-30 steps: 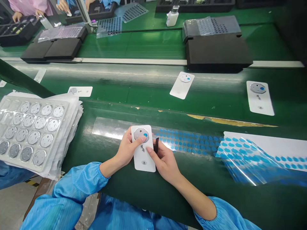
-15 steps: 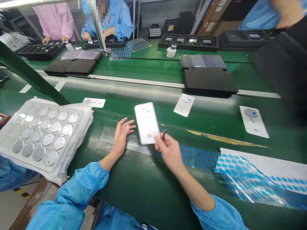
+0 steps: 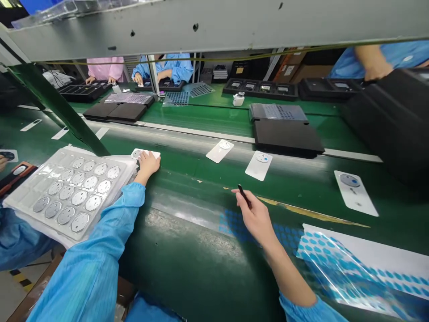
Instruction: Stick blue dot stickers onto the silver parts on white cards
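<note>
At the left, my left hand (image 3: 148,166) has its fingers closed over the right end of a white rectangular panel (image 3: 137,153) with a round disc on it, which lies on the green work surface (image 3: 187,277). Its fingertips are partly hidden. My right hand (image 3: 256,219) hovers over the middle, closed around a slim black tool (image 3: 244,196) that looks like tweezers. Beyond it lie a white panel (image 3: 217,155) with a round disc and another white panel (image 3: 257,171) with a blue dot on its disc. A third such panel (image 3: 360,201) is farther right.
A clear tray (image 3: 20,190) of round silver discs sits on a stack at left. Blue dot stickers (image 3: 318,250) on film lie at right. A green post (image 3: 70,116) and grey overhead beam (image 3: 228,27) cross the view. Black foam blocks (image 3: 284,136) stand farther back; co-workers sit opposite.
The white panel from my right hand now lies on the surface farther back. My left hand has moved left onto another panel. The camera view has tilted, bringing the overhead beam in.
</note>
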Motion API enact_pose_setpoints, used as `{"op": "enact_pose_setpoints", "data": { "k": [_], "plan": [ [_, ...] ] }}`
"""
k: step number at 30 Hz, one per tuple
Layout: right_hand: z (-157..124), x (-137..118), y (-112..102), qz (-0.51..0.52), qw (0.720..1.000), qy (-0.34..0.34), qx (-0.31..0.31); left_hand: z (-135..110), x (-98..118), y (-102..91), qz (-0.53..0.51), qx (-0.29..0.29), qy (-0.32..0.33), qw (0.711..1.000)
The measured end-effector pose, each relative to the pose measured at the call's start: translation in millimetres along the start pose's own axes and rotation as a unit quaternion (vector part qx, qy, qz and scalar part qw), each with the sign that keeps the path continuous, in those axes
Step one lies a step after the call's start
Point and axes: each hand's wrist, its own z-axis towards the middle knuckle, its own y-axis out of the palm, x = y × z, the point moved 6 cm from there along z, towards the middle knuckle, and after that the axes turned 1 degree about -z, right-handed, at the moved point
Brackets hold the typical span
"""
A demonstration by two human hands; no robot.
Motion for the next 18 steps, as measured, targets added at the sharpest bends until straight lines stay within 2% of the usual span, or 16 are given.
{"op": "enact_pose_setpoints", "data": {
  "k": [3,6,8,12,14,18],
  "plan": [
    [-17,13,-14,-0.037,0.998,0.007,0.044,-1,6,9.2,0.042,-0.04,0.035,0.998],
    [-18,11,-26,-0.059,0.994,-0.039,0.084,16,3,-0.5,0.07,-0.043,-0.002,0.997],
    [-16,11,-23,-0.034,0.997,-0.038,0.06,34,-2,-11.1,0.079,-0.038,-0.056,0.995],
    [-16,17,-1,0.127,0.99,0.029,-0.047,63,-6,-22.6,0.07,-0.043,-0.128,0.988],
    [-18,18,10,0.159,0.983,0.036,-0.082,68,-3,-23.6,0.048,-0.044,-0.116,0.991],
    [-21,24,16,0.145,0.985,0.029,-0.084,60,17,-22.0,-0.049,-0.046,0.0,0.998]
  ]
}}
